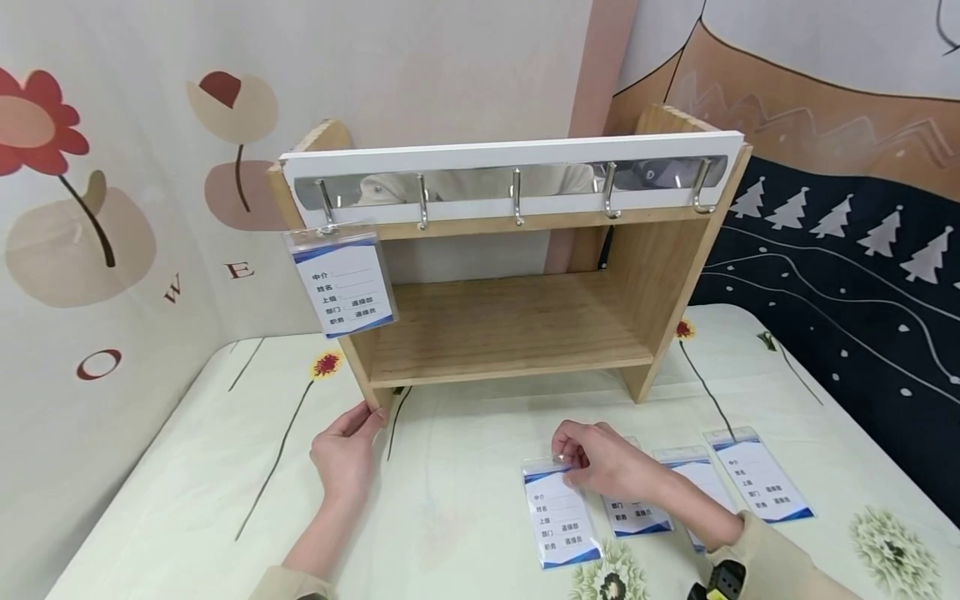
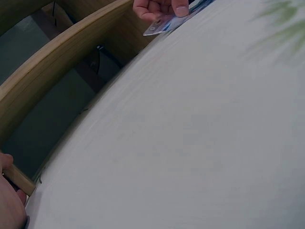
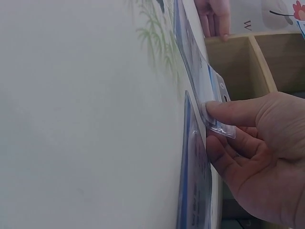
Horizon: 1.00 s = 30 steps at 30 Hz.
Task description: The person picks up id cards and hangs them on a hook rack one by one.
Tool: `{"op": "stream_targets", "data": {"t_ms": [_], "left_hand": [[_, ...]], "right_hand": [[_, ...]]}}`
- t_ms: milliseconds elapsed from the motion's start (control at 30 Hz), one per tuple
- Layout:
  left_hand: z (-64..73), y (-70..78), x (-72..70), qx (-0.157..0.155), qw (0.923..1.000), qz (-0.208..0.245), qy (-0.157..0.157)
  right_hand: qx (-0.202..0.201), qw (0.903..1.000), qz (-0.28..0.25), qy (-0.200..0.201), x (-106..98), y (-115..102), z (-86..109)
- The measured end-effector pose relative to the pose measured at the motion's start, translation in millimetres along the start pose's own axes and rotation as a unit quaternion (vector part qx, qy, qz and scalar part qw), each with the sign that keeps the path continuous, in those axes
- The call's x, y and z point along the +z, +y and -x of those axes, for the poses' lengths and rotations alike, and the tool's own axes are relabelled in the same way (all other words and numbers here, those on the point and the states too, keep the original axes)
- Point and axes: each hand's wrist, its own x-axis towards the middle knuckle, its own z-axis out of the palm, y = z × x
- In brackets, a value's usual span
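My left hand (image 1: pixel 345 450) grips the foot of the left side panel of a small wooden shelf (image 1: pixel 510 321). On the table, my right hand (image 1: pixel 611 458) pinches the clear top edge of a badge (image 1: pixel 561 521) in a plastic sleeve, printed with blue corners. In the right wrist view the thumb lies on the upper end of that badge (image 3: pixel 190 57), fingers beneath it. A similar badge (image 1: pixel 345 283) hangs tilted from the leftmost hook (image 1: pixel 326 204) on the shelf's front rail.
Beside and partly under my right forearm lie more badges: one (image 1: pixel 637 521) close by, another (image 1: pixel 693 475) and a third (image 1: pixel 761 479) at the right. Several metal hooks line the white rail (image 1: pixel 465 157). A flower-print cloth (image 1: pixel 465 492) covers the table, against patterned wall hangings (image 1: pixel 825 275).
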Motion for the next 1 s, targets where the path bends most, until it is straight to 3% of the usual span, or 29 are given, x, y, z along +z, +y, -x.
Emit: {"op": "stream_targets", "data": {"t_ms": [1000], "left_hand": [[-1.1, -0.4, 0.3, 0.000, 1.0000, -0.001, -0.001]], "right_hand": [[-0.037, 0.9969, -0.010, 0.069, -3.7, -11.7, -5.7]]}}
